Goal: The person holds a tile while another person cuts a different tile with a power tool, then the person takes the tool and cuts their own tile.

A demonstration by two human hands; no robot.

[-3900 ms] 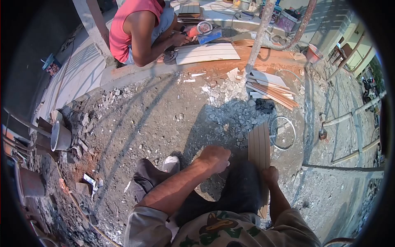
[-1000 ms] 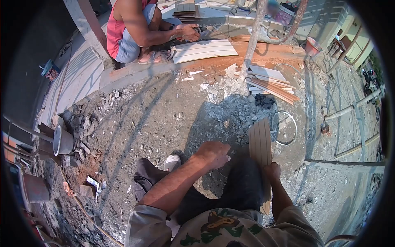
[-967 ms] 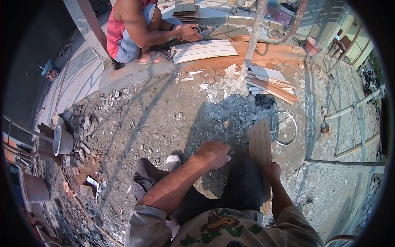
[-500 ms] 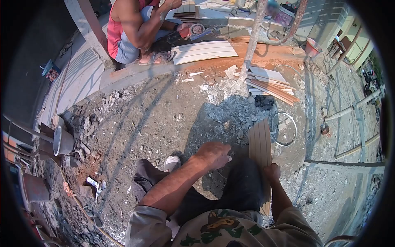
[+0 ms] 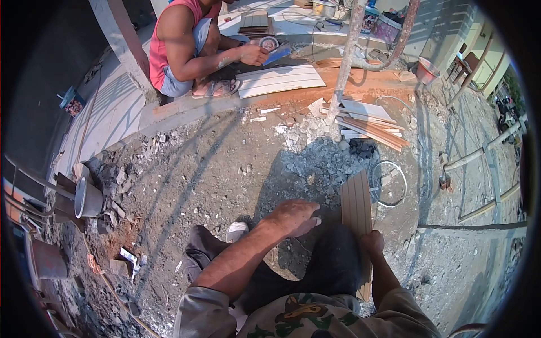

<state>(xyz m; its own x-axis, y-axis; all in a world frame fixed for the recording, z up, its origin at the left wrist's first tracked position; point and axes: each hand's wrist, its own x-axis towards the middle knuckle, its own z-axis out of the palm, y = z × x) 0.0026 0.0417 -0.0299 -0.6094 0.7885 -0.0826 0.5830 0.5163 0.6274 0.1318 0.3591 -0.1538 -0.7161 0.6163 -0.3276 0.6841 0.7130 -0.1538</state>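
My right hand point(image 5: 372, 243) is wrapped around the right edge of a long brown grooved plank point(image 5: 356, 197), which stands out past my right thigh with its far end over the ground. In front of my lap, my left hand point(image 5: 294, 217) hovers with thumb and fingers apart and nothing visible between them. It is to the left of the plank, not touching it. The plank's lower part runs along beside my leg, partly covered by my right hand and arm.
A co-worker point(image 5: 183, 50) squats ahead, one hand by a round disc tool point(image 5: 269, 44). Pale grooved boards point(image 5: 282, 79) lie beside them. A rusty post point(image 5: 345, 62), stacked strips point(image 5: 372, 127), a wire ring point(image 5: 389, 183), a grey bucket point(image 5: 88, 198) and rubble surround me.
The co-worker's raised arm has come down to the disc tool. My view has shifted slightly; my right hand stays on the plank and my left hand is nearly still.
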